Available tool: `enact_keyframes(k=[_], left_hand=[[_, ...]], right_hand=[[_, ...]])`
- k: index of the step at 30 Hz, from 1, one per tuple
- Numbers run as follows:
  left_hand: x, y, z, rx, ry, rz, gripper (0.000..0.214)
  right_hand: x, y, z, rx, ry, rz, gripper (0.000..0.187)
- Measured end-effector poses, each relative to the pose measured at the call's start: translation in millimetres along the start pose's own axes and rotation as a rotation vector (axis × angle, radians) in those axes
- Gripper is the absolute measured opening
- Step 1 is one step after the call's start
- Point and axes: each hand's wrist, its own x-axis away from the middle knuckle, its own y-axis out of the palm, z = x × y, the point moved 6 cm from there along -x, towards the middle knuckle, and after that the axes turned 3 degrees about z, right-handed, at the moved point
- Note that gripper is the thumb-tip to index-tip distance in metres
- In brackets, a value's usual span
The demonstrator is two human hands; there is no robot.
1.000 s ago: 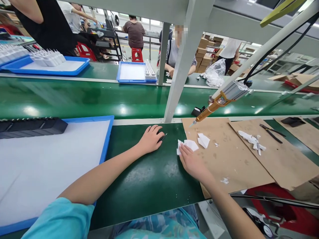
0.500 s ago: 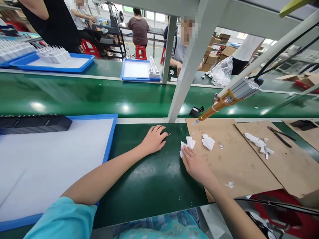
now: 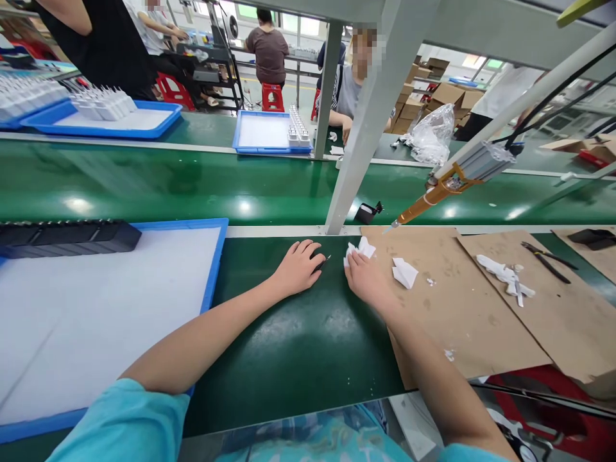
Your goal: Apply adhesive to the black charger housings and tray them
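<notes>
My left hand [image 3: 299,267] rests on the green tabletop, fingers curled over a small black part [image 3: 319,262] with a thin metal tip sticking out to the right; most of it is hidden. To its right, my right hand [image 3: 364,274] presses a crumpled white tissue [image 3: 362,249] against the table by the brown paper's edge. Another folded piece of white tissue [image 3: 405,273] lies on the brown paper [image 3: 462,314], just right of that hand.
A blue-rimmed tray [image 3: 222,256] with a row of black parts [image 3: 67,239] stands on the left. An orange-tipped tool [image 3: 423,200] hangs over the paper. Pliers [image 3: 551,262] lie farther right. A black piece [image 3: 368,213] sits on the green belt [image 3: 192,186]. Co-workers sit beyond.
My right hand has slid the white tissue away from me along the table. My left hand stays in place. On the belt, the black piece has shifted slightly left.
</notes>
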Motion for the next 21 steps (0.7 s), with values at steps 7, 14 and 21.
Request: enact_keyframes(k=[7, 14, 21], left_hand=[[-3, -0.6, 1, 0.031, 0.003, -0.014, 0.024], [-1, -0.3, 1, -0.015, 0.034, 0.044, 0.022], [-4, -1.6, -3, -0.049, 0.044, 0.055, 0.023]], right_hand=[[48, 4, 0, -0.001, -0.016, -0.056, 0.051], [-52, 2, 21, -0.029, 0.023, -0.019, 0.047], [98, -13, -50, -0.134, -0.219, -0.059, 0.045]])
